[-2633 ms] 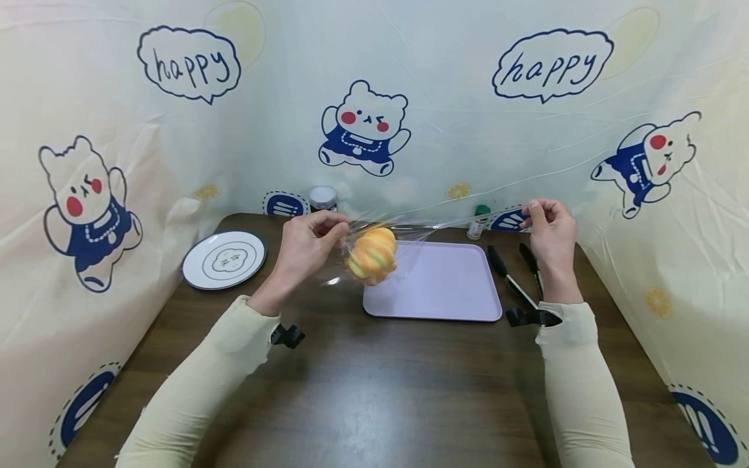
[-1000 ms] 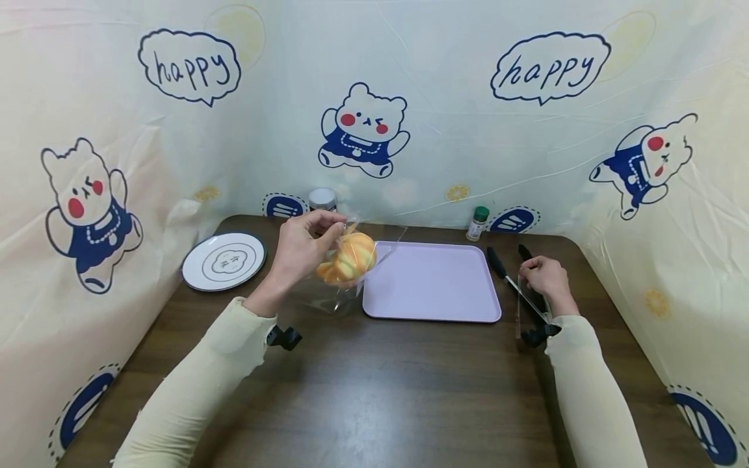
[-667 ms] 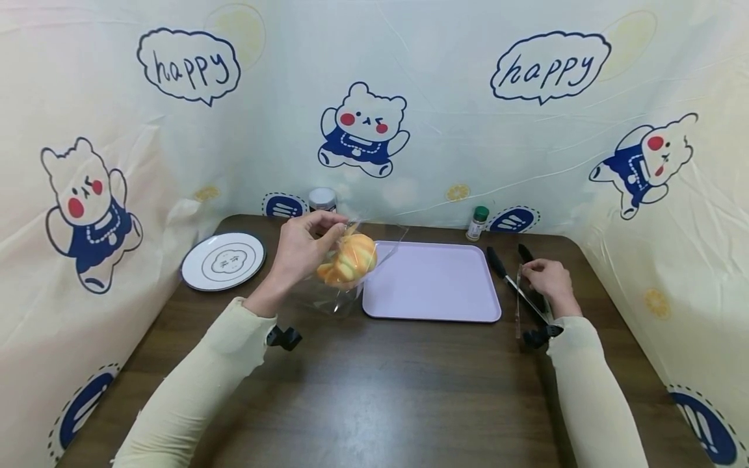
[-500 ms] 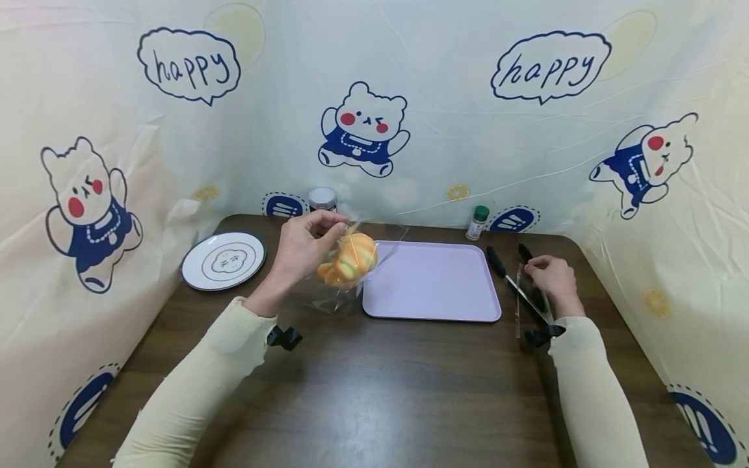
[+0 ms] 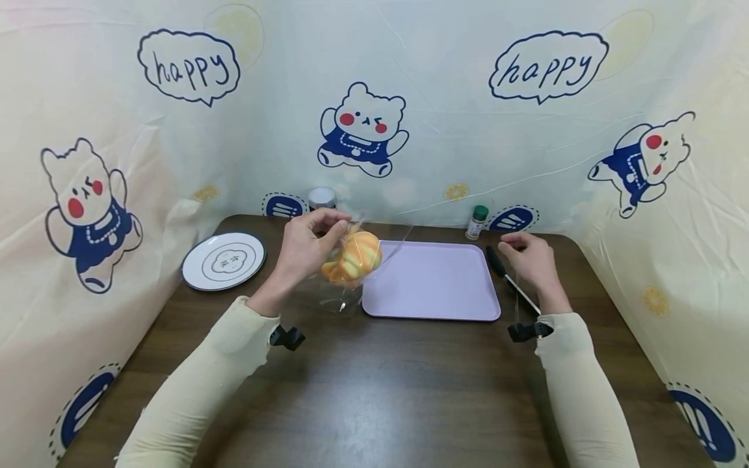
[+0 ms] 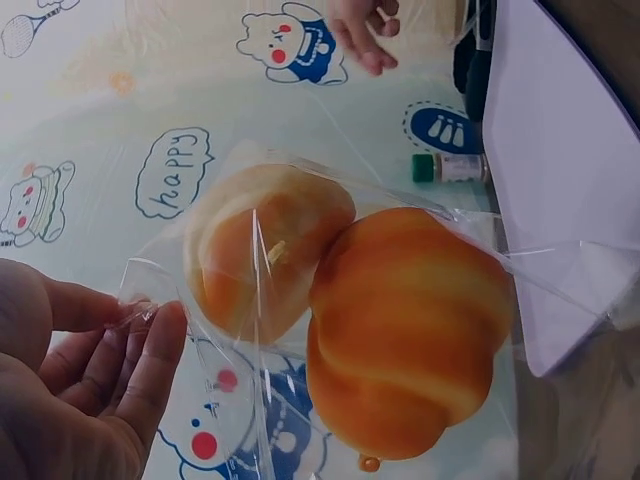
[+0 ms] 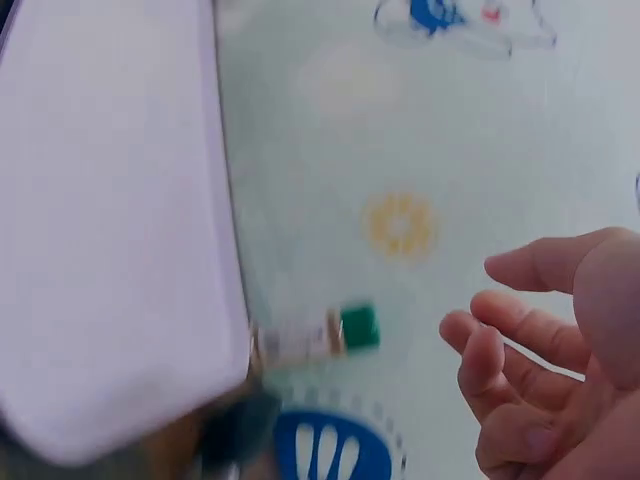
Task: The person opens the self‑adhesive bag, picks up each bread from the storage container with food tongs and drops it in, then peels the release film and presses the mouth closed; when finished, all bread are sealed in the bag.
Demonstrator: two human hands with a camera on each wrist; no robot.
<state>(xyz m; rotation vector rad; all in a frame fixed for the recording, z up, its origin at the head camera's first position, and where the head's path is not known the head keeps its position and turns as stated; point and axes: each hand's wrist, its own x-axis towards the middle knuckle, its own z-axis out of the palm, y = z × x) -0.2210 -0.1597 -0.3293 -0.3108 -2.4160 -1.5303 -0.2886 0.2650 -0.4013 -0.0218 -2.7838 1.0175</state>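
Observation:
My left hand (image 5: 307,250) pinches a clear plastic bag (image 6: 150,290) by its edge between thumb and fingers. Inside the bag show two golden bread rolls, a ridged roll (image 6: 410,330) and a paler roll (image 6: 265,250); the bag hangs by the left end of the lilac tray (image 5: 433,283). My right hand (image 5: 532,263) holds nothing, its fingers loosely bent and thumb apart in the right wrist view. It hovers over black-tipped metal tongs (image 5: 496,261), hiding part of them. A thin clear plastic strip (image 5: 517,304) lies across the tongs.
A white plate (image 5: 222,261) with a line drawing stands at the left. Behind the tray is a small green-capped bottle (image 5: 476,222), and a white-lidded jar (image 5: 322,197) stands behind my left hand. A printed curtain (image 5: 439,143) closes off the back and sides.
Earlier both hands stretched the bag apart; then my right hand went down by the tongs and let go of a clear strip. It has since lifted left; the bag has shifted slightly right.

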